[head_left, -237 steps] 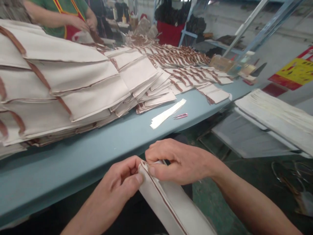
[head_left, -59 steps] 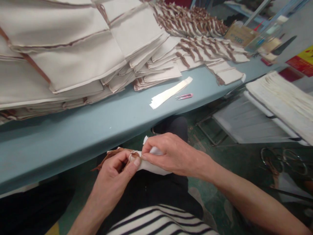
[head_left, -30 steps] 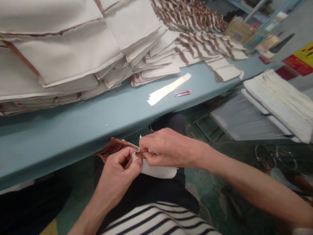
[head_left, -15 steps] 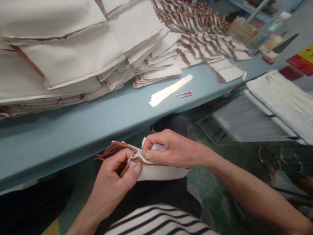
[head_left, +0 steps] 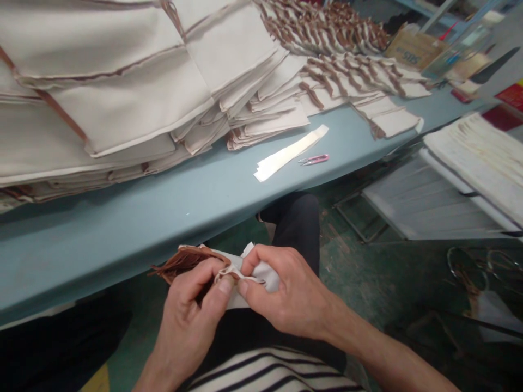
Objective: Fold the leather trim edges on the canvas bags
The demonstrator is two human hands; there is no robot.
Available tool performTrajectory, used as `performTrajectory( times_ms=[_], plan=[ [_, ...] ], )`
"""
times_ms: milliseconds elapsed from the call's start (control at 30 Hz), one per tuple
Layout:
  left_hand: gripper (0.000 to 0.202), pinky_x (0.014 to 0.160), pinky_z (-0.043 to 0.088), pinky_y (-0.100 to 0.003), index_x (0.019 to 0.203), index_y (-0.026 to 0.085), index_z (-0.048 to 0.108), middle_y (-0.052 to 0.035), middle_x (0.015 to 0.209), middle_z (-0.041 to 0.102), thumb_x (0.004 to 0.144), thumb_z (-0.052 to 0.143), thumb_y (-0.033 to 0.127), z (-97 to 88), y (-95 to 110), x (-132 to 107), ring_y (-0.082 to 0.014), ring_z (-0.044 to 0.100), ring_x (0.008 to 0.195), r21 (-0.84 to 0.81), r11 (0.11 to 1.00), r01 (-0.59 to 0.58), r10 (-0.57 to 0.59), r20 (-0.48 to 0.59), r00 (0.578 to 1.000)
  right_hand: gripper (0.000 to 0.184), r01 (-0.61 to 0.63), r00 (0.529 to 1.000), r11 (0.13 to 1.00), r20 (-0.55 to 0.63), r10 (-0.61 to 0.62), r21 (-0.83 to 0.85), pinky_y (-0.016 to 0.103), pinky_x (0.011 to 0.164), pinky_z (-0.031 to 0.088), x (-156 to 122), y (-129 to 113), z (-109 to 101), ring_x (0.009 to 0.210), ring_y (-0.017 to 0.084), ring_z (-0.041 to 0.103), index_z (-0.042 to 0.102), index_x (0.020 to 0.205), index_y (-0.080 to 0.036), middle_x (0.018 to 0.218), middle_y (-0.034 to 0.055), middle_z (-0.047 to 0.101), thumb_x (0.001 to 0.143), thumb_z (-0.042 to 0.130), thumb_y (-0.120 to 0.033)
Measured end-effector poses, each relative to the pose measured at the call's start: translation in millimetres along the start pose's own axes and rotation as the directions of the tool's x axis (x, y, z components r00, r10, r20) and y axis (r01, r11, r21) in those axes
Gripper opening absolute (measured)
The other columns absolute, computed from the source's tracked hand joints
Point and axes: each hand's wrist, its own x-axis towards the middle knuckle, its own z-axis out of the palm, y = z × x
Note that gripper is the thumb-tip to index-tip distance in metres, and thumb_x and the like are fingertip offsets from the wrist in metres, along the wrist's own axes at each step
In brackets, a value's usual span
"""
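Observation:
Over my lap, below the table edge, both hands pinch a small cream fabric piece (head_left: 265,275) with brown trim (head_left: 186,260). My left hand (head_left: 192,316) is closed on its left part, thumb and forefinger meeting at the brown seam. My right hand (head_left: 286,294) is closed on the bunched white cloth just to the right, fingertips touching those of the left hand. The brown trim sticks out to the left of my left hand.
A blue-grey table (head_left: 134,218) runs across in front of me. Large stacks of cream fabric pieces (head_left: 122,103) with brown trim cover its far side. A white strip (head_left: 290,153) and pink thread snips (head_left: 314,159) lie near the edge. Metal racks (head_left: 417,201) stand at right.
The long fabric piece held earlier is now bunched small between my hands. My right hand has slid down and closer to me, and the cloth hanging to the right is gathered in.

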Motion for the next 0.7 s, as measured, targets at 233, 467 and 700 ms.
performTrajectory(
  times_ms=[233,467,700],
  plan=[
    [0.034,0.049,0.037,-0.022,0.059,0.022,0.063,0.0063,0.052,0.054,0.093,0.060,0.024,-1.8,10,4,-0.0105,0.047,0.046,0.197,0.971,-0.135,0.148,-0.052,0.988,0.011,-0.079,0.996,0.997,-0.031,0.079,-0.002,0.027,0.064,0.037,2,1,12,0.062,0.015,0.051,0.060,0.078,-0.023,0.068,-0.0024,0.060,0.084,0.066,-0.029],
    [0.022,0.056,0.043,-0.023,0.065,0.019,0.074,0.0000,0.065,0.069,0.081,0.073,0.034,8.3,-18,-2,-0.0156,0.058,0.060,-0.261,0.929,0.263,-0.307,-0.149,0.940,0.006,-0.121,0.990,0.993,-0.077,0.120,-0.005,0.029,0.065,0.037,5,10,39,0.063,0.017,0.053,0.057,0.083,-0.024,0.071,-0.0019,0.061,0.078,0.061,-0.023],
    [0.036,0.054,0.046,-0.024,0.071,0.018,0.070,0.0003,0.060,0.061,0.088,0.066,0.050,30.6,-36,-13,-0.0163,0.054,0.058,-0.436,0.844,0.314,-0.416,-0.161,0.895,0.005,-0.059,0.990,0.992,-0.122,0.073,0.113,0.027,0.057,0.036,-4,22,59,0.059,0.017,0.048,0.053,0.079,-0.025,0.063,-0.0033,0.053,0.076,0.052,-0.021]
  ],
)
